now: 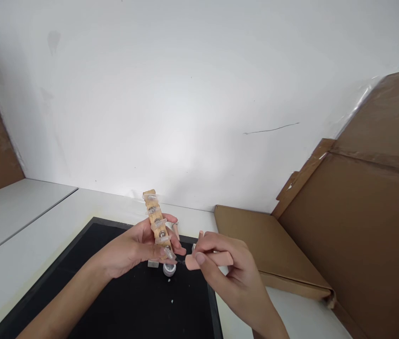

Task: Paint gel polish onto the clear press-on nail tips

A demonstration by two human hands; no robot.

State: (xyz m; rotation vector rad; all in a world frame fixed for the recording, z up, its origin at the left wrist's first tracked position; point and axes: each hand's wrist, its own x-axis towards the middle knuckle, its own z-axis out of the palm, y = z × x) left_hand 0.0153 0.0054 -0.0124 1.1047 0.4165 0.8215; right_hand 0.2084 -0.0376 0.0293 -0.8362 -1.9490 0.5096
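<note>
My left hand (137, 245) is closed around a narrow wooden strip (154, 217), holding it tilted upright above the black mat. Along the strip sit several round metal pieces, with clear plastic pieces that look like nail tips (158, 223) lying across it. My right hand (232, 273) pinches a thick peach-coloured brush handle (209, 260). Its thin dark end points left, close to the lowest clear piece; whether they touch, I cannot tell. Another peach tip (201, 234) pokes up above the right fingers, mostly hidden. Just below the strip stands a small round jar (169, 270) with a pale rim.
Under my hands lies a black mat (132, 306) on the white table, dotted with white crumbs. A small pale block (153, 264) sits beside the jar, and a peach-handled item (175, 230) lies behind. An open cardboard box (263, 240) stands right; a white wall rises behind.
</note>
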